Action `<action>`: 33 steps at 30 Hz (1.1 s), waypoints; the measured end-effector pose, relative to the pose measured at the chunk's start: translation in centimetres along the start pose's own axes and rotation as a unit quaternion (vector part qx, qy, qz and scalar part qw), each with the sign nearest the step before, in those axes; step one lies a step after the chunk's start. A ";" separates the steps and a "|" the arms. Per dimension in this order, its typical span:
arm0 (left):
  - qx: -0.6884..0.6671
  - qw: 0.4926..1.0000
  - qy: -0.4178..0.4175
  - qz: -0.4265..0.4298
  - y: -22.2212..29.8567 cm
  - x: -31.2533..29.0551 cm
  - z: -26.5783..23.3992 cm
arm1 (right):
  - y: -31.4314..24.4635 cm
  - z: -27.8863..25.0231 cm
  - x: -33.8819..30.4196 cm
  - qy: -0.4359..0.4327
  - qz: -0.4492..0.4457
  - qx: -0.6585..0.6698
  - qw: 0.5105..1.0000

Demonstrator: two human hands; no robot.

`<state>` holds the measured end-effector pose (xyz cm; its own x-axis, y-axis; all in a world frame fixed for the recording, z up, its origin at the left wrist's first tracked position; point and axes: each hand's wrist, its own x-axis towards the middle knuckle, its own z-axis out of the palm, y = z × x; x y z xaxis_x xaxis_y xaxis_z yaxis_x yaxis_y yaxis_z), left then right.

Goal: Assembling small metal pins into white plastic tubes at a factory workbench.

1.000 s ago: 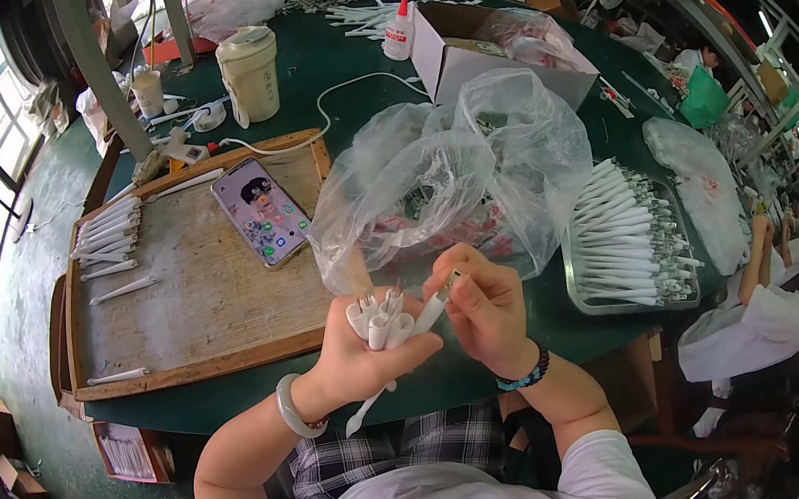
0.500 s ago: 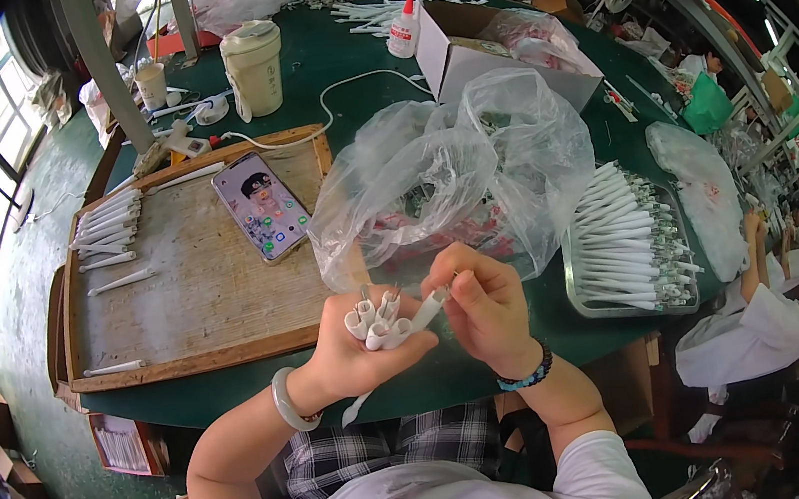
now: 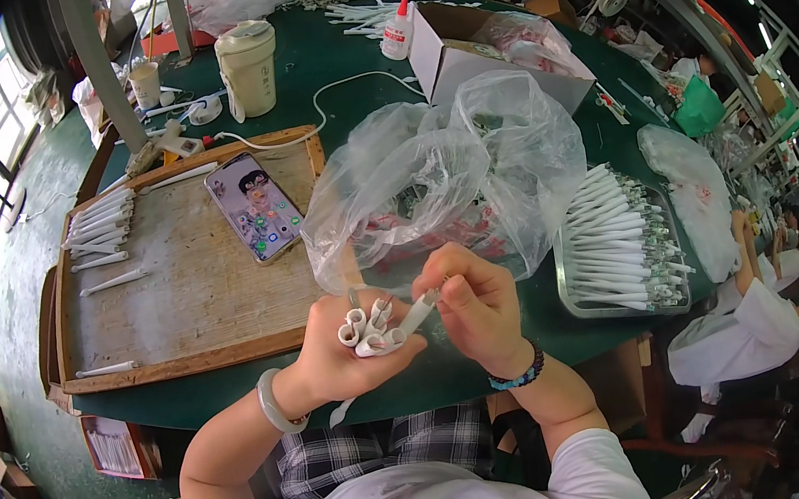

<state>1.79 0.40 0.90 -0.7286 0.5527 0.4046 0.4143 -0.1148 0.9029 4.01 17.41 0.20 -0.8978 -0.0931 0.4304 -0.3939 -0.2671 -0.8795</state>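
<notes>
My left hand is closed around a bundle of short white plastic tubes, their open ends facing up. One white tube leans out of the bundle toward my right hand. Thumb and forefinger of that hand pinch at the tube's upper end, on a small thin part too small to make out. A thin white tail hangs below my left hand. Just beyond both hands lies a large clear plastic bag with small metallic and reddish pieces inside.
At left, a wooden-framed tray holds white tubes and a phone. On the right stands a metal tray full of white tubes with metallic ends. Farther back are a lidded cup, a glue bottle, an open box and a person.
The whole view has shifted slightly. Both hands keep almost the same pose, with the right fingertips still pinching at the end of the leaning tube.
</notes>
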 end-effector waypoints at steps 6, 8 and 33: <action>0.014 1.000 -0.002 0.009 0.1 0.1 -0.1 | 0.0 0.0 0.1 -0.004 -0.004 -0.003 1.000; 0.035 0.999 0.013 0.014 0.1 0.1 0.0 | -0.1 0.2 0.2 0.007 0.087 0.105 0.991; 0.047 0.999 -0.024 0.013 0.7 0.5 -1.0 | -1.1 -0.1 0.0 -0.016 0.016 -0.046 0.999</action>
<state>1.15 -0.23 1.93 -0.6914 0.5889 0.4185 0.4838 -0.0529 0.8736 4.42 17.81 1.11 -0.9039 -0.1317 0.4069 -0.3830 -0.1743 -0.9072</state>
